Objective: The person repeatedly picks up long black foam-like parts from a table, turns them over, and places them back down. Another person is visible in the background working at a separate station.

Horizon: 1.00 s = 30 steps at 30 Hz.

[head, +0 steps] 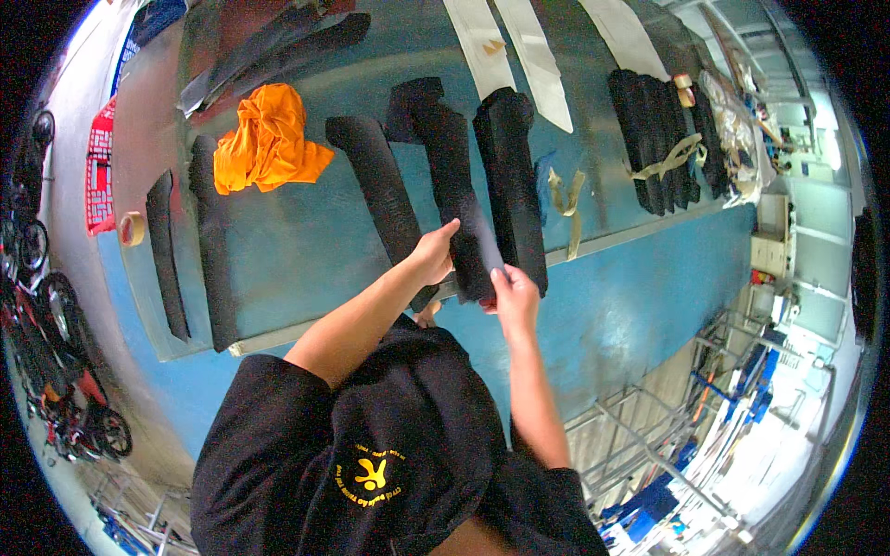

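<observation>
A stack of black fabric pieces (pixel 448 149) lies lengthwise on the table, its near end raised at the table's front edge. My left hand (pixel 434 256) grips the left side of this near end, thumb on top. At the right, my right hand (pixel 516 295) pinches the edge of a lifted, blurred layer between thumb and fingers. A long black strip bundle (pixel 375 184) rests just left of the stack. Close on the right lies another thick black fabric bundle (pixel 511 187). My palms and the undersides of the held layers are hidden.
The blue-green table (pixel 299 257) also bears a crumpled orange cloth (pixel 271 142), white strips (pixel 532 62), tied black bundles (pixel 650 139) and a pale fabric tie (pixel 569 208). A tape roll (pixel 131 229) sits at the left edge. Metal frames (pixel 640 445) stand at lower right.
</observation>
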### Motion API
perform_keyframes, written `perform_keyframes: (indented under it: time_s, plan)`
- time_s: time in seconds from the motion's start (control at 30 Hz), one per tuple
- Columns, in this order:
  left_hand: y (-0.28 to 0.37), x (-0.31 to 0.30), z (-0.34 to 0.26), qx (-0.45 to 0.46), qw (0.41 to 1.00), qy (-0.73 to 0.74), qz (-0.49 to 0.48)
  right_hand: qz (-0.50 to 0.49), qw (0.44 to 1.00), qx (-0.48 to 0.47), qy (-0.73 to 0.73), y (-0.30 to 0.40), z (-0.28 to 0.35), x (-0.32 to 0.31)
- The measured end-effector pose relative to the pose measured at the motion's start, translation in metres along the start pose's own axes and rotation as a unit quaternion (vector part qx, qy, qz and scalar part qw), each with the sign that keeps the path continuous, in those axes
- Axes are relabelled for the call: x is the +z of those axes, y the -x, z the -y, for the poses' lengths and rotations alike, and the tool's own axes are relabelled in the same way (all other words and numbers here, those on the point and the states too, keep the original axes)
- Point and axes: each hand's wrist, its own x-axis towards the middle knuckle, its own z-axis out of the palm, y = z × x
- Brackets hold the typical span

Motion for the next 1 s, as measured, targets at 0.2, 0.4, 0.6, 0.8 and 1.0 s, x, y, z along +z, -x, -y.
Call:
perform_keyframes:
  time_s: [0.2, 0.4, 0.6, 0.8, 1.0]
  plan:
    - [-0.043, -0.023, 0.025, 0.015, 0.989, -0.049, -0.137, -0.154, 0.881, -0.282, 0.349, 0.000, 0.007, 0.007]
    - [-0.043, -0.017, 0.034, 0.040, 0.976, -0.079, -0.201, -0.118, 0.939, -0.231, 0.228, -0.012, 0.028, 0.012]
    - [-0.015, 0.004, 0.032, 0.173, 0.863, -0.363, -0.306, -0.057, 0.985, -0.020, -0.159, -0.010, 0.050, -0.005]
    - [-0.004, 0.030, -0.011, 0.091, 0.987, 0.132, -0.028, -0.038, 0.970, 0.031, -0.237, 0.030, 0.060, -0.025]
    - [-0.013, 0.062, -0.062, 0.094, 0.949, 0.275, 0.119, -0.066, 0.959, 0.083, -0.262, 0.091, 0.027, -0.054]
